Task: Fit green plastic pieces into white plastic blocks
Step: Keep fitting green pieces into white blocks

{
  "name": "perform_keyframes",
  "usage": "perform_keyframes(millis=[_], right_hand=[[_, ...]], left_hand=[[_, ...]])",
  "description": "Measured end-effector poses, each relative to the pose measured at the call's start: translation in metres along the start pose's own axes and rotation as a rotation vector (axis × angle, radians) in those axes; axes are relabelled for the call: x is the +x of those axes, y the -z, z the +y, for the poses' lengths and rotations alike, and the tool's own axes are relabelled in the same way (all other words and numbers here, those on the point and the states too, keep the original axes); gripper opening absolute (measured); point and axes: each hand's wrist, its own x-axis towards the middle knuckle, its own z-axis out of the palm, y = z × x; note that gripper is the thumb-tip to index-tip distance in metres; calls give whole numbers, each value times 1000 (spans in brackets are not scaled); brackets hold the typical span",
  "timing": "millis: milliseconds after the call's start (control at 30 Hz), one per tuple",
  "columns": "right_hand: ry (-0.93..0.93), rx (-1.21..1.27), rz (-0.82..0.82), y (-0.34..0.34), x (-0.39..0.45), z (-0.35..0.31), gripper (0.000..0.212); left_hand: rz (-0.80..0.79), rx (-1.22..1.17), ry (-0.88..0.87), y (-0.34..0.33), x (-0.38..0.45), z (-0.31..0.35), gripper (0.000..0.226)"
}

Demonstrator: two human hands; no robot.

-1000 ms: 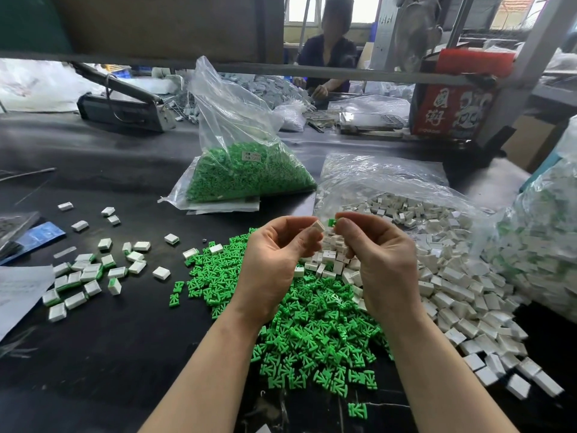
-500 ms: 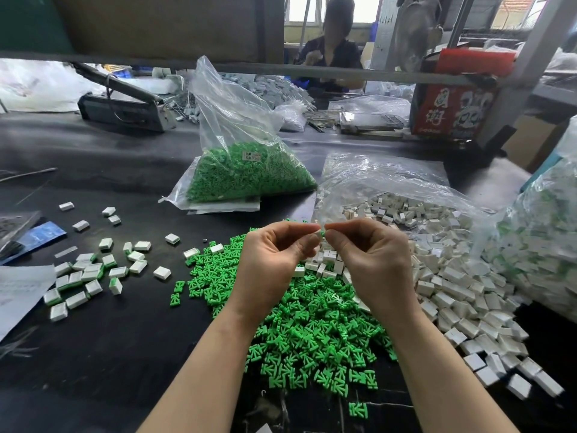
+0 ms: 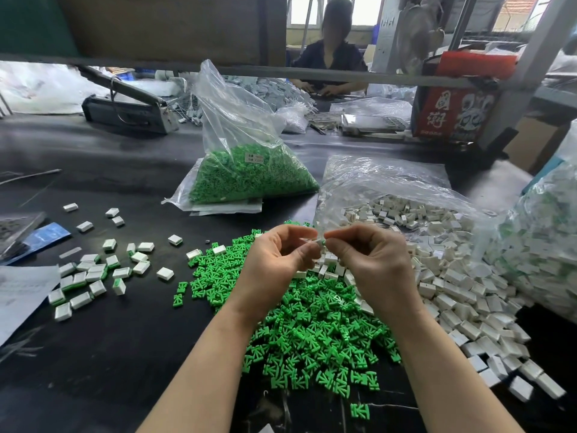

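Above a loose heap of green plastic pieces (image 3: pixel 315 326), my left hand (image 3: pixel 274 264) and my right hand (image 3: pixel 371 264) meet fingertip to fingertip. Between them sits a small white block (image 3: pixel 316 242) pinched by my left fingers, with a green piece (image 3: pixel 323 242) at its right end under my right thumb and forefinger. Most of both parts is hidden by the fingers. A large heap of white blocks (image 3: pixel 452 276) lies to the right on a clear bag. Blocks with green fitted in them (image 3: pixel 90 276) are scattered at the left.
A clear bag of green pieces (image 3: pixel 249 173) stands behind the hands. Another bag with white and green parts (image 3: pixel 543 245) fills the right edge. Papers (image 3: pixel 22 292) lie at the left edge. A person works across the black table (image 3: pixel 109 354), beyond a metal bar.
My hands came together from a small gap to touching fingertips and dropped slightly. The green piece now sits against the white block's end.
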Motion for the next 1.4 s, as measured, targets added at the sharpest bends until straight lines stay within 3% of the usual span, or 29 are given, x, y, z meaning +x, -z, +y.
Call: perform_keyframes(millis=[133, 300, 467, 800, 1000, 1400], right_hand=[[-44, 26, -18, 0, 0, 2, 13], [-93, -67, -28, -5, 0, 8, 5], [-49, -367, -101, -13, -1, 16, 28], [-113, -170, -183, -15, 0, 20, 53], [-90, -124, -197, -15, 0, 17, 41], [-36, -244, -307, -5, 1, 18, 41]], left_hand=[[-157, 102, 23, -2, -2, -1, 31], [-133, 162, -34, -7, -6, 5, 28], [-115, 251, -58, -8, -5, 5, 33], [-128, 286, -14, -10, -3, -1, 19], [-152, 275, -16, -9, -4, 0, 21], [-240, 296, 16, -3, -2, 4, 17]])
